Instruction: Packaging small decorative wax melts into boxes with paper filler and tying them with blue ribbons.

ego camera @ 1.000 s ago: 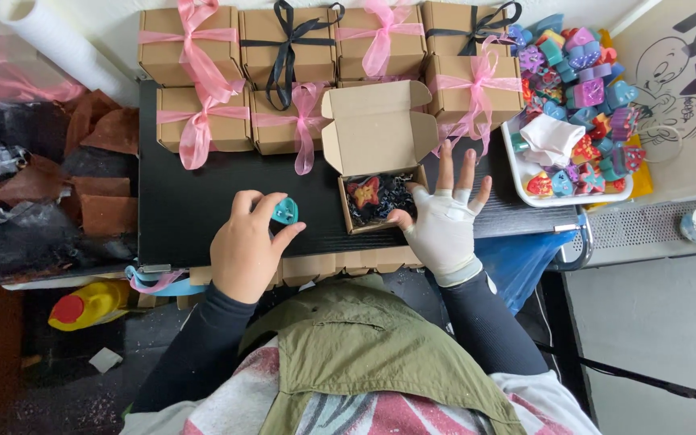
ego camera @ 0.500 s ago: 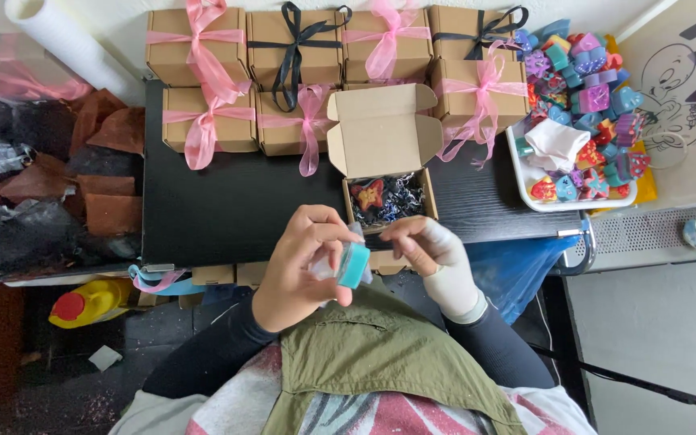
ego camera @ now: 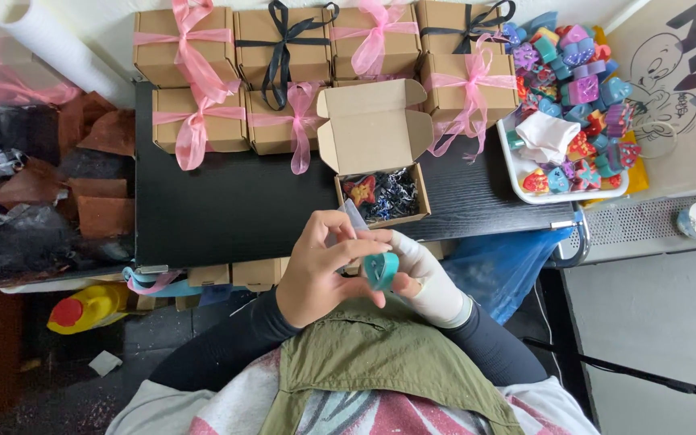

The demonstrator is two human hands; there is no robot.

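Observation:
My left hand (ego camera: pixel 316 270) and my right hand (ego camera: pixel 424 274), which wears a white glove, meet close to my chest below the black table (ego camera: pixel 227 205). Between them they hold a small teal block-shaped piece (ego camera: pixel 381 270) and a thin clear wrapper (ego camera: pixel 354 217) that sticks up above the fingers. Just beyond the hands stands an open brown cardboard box (ego camera: pixel 376 165) with its lid flaps up; inside lie a red star-shaped piece (ego camera: pixel 362 190) and dark shredded filler.
Several closed brown boxes (ego camera: pixel 191 60) tied with pink or black ribbon line the back of the table. A white tray (ego camera: pixel 525 173) at the right is heaped with colourful small pieces and a white cloth. A white paper roll (ego camera: pixel 54 44) lies at upper left; a yellow bottle (ego camera: pixel 90 306) is on the floor.
My right hand left the open box and came down to meet the left. The left hand carried the teal piece from the table edge toward my body; both now hold it.

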